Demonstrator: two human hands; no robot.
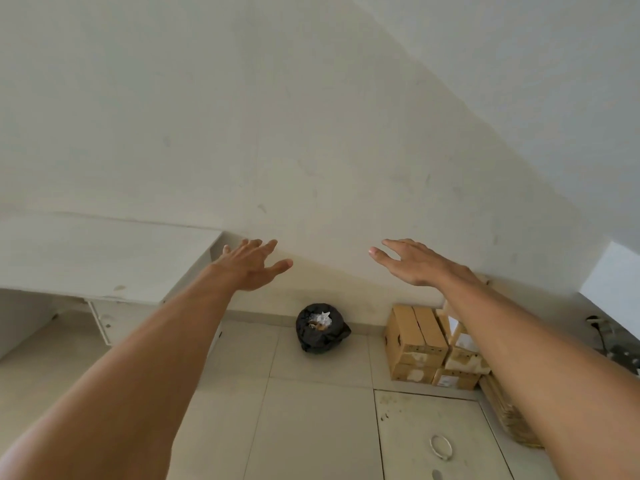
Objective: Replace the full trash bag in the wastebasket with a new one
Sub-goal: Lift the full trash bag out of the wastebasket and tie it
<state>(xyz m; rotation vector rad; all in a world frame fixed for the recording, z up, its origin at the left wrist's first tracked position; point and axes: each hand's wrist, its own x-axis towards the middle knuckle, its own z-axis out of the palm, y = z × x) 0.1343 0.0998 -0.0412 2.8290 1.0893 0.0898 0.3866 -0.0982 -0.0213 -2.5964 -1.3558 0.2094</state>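
I see both arms stretched forward, palms down. The left hand [251,266] has its grip wide open, fingers spread, nothing held. The right hand [414,263] is likewise spread open and empty. Both hang in the air in front of the white wall [311,116], well apart from each other. Below and between them, the wastebasket [320,329] stands on the tiled floor [311,410] near the wall; a black trash bag [341,332] lines it, with crumpled white paper [322,318] visible at the top. Cardboard boxes [415,341] are stacked to its right. A white ring [440,446] lies on the floor.
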